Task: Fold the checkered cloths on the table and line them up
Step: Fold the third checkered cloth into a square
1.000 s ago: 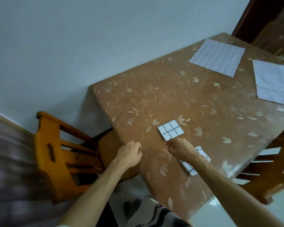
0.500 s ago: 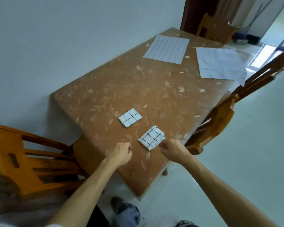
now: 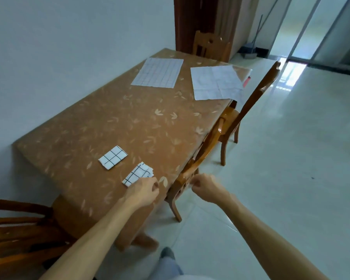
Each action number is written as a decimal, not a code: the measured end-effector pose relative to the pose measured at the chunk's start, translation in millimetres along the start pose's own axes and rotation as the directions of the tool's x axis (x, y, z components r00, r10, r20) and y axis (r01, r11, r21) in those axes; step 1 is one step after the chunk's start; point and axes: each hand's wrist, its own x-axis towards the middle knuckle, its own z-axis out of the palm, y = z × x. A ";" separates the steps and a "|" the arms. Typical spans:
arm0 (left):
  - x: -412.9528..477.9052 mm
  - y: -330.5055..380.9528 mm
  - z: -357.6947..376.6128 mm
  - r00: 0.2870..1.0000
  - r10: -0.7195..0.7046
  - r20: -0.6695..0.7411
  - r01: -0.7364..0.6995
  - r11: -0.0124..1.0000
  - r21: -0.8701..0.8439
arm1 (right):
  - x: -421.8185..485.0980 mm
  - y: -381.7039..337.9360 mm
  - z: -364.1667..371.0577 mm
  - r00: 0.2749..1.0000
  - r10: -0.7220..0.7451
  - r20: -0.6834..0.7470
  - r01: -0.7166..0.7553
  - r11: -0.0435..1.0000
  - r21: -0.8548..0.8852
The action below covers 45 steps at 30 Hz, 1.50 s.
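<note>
Two folded checkered cloths lie near the front of the brown leaf-patterned table (image 3: 113,126): a neat one (image 3: 113,157) and a looser one (image 3: 138,174) with layers fanned at its far end. Two unfolded checkered cloths lie flat at the far end, one by the wall (image 3: 158,72) and one (image 3: 215,81) at the right edge. My left hand (image 3: 143,190) hovers with curled fingers at the near corner of the looser folded cloth and covers that corner. My right hand (image 3: 204,186) is curled, empty, off the table's right edge above a chair back.
A wooden chair (image 3: 192,170) is tucked in at the near right side, another chair (image 3: 257,98) further along it. A third chair (image 3: 14,229) stands at the near end, a fourth (image 3: 208,45) at the far end. Tiled floor (image 3: 291,158) opens to the right.
The view has swung right along the table. My right hand has left the looser folded cloth and moved off the table edge; my left hand has come up to that cloth's near corner.
</note>
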 end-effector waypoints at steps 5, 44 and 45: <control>50.0 51.6 -14.9 0.996 0.083 -0.010 -0.084 0.996 -0.032 | 16.4 33.9 -39.5 0.998 0.051 -0.041 -0.049 0.998 0.047; 568.5 316.6 -96.0 0.987 -0.040 0.154 0.056 0.993 -0.100 | 460.6 270.8 -377.4 0.993 0.050 0.104 -0.046 0.998 -0.040; 576.8 322.7 -99.8 0.987 -0.045 0.153 0.063 0.991 -0.120 | 469.9 274.4 -384.8 0.993 0.051 0.104 -0.046 0.998 -0.051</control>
